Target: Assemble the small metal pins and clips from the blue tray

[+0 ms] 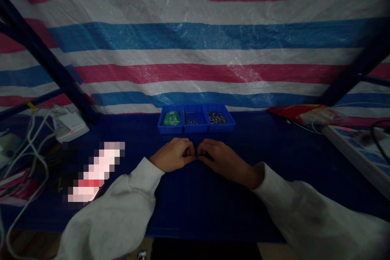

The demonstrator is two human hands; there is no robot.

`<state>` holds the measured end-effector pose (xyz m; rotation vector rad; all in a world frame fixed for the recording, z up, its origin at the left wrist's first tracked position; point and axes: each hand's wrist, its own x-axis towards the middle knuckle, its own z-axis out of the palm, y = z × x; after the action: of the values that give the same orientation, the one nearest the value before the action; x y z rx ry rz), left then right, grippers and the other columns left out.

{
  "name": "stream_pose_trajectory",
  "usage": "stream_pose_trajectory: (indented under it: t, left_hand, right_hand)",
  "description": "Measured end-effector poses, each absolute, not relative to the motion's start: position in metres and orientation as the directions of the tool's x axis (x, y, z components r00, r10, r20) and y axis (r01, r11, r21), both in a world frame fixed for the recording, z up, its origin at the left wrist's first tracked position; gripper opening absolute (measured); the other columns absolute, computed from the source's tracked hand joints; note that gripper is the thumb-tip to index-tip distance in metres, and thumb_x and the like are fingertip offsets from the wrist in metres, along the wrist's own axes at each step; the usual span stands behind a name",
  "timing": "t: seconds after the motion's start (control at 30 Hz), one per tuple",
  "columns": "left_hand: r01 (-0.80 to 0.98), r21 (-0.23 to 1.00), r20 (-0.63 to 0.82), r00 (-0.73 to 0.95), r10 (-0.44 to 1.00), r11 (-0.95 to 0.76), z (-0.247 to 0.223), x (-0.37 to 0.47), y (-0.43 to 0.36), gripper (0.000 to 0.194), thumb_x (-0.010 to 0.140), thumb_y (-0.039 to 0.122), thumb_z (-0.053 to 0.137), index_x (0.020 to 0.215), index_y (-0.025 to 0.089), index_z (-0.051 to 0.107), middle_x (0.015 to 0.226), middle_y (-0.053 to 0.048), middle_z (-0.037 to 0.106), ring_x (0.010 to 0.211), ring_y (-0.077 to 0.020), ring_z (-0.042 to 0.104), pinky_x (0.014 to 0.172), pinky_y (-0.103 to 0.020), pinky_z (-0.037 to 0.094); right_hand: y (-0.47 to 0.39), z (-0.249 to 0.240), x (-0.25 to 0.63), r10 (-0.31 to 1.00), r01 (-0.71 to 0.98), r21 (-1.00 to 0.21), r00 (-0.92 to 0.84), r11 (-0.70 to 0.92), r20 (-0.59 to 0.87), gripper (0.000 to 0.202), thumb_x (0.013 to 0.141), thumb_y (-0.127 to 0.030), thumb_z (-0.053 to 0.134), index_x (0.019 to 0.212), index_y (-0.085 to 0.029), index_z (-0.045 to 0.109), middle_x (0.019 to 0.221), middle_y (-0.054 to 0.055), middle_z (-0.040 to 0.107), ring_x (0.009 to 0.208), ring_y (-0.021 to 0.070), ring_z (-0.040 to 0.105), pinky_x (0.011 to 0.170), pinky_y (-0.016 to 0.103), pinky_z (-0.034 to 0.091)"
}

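Note:
Both hands meet over the middle of the dark blue table [207,207], fingertips nearly touching. My left hand [176,154] is closed in a pinch, and my right hand [224,160] pinches too, facing it. Something tiny shows between the fingertips, too small and dark to make out. Just beyond the hands stands a blue tray [196,128] with three compartments. A green item [172,118] fills the left one, a few small metal pieces [191,121] lie in the middle one, and a pile of metal parts [216,118] is in the right one.
At the left are a blurred-out bright object [97,172], white cables [41,158] and a white power strip [71,126]. A red packet [297,113] and a white box-like object [356,154] are at the right. Striped sheeting [195,36] hangs behind, between blue metal posts.

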<state>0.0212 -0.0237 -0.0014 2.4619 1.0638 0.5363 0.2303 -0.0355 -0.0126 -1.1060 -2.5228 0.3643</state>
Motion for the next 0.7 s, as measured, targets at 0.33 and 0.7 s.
stream_pose_trajectory:
  t: [0.33,0.7]
  left_hand:
    - [0.520,0.600,0.266,0.588,0.764,-0.608,0.0045,0.0239,-0.0259,0.000,0.086,0.017,0.063,0.086,0.018,0.063,0.071,0.003,0.062,0.064,-0.0101,0.059,0.061,-0.022,0.042]
    - [0.575,0.459,0.493,0.469,0.733,-0.677,0.0080,0.0219,-0.0255,0.013,0.087,0.022,0.066,0.099,0.019,0.061,0.086,0.000,0.061,0.079,-0.0142,0.059,0.072,-0.028,0.047]
  right_hand:
    - [-0.0334,-0.0102,0.2306,0.762,0.662,-0.379,-0.585,0.646,0.277,0.013,0.094,-0.016,0.052,0.092,-0.018,0.065,0.093,0.005,0.065,0.082,0.0164,0.062,0.078,0.030,0.046]
    - [-0.0344,-0.0056,0.2303,0.850,0.670,-0.524,-0.414,0.526,0.325,0.012,0.094,-0.021,0.053,0.088,-0.019,0.063,0.079,0.001,0.067,0.066,0.0140,0.061,0.062,0.026,0.042]
